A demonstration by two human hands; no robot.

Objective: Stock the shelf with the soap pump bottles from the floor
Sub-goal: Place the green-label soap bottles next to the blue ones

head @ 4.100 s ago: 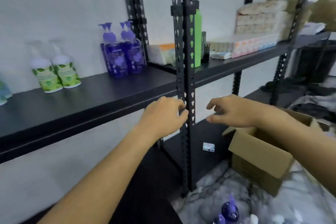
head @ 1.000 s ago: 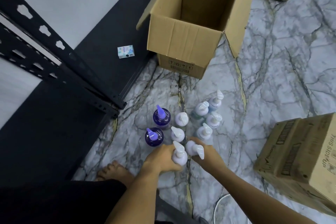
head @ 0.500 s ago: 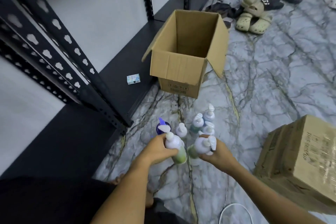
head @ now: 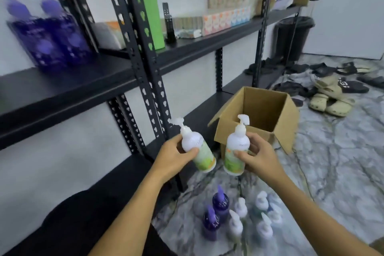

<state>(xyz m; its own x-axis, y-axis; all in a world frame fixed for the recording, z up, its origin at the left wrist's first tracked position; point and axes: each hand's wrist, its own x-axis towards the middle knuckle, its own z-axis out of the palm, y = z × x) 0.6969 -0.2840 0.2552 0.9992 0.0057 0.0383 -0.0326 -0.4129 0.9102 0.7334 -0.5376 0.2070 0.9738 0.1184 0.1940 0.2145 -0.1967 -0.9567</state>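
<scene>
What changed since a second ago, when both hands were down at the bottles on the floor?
Each hand has lifted a white-and-green bottle off the floor to chest height: the left hand grips one tilted, the right hand one nearly upright. The view has swung up toward the shelf. The other floor bottles and open cardboard box stay put.
</scene>
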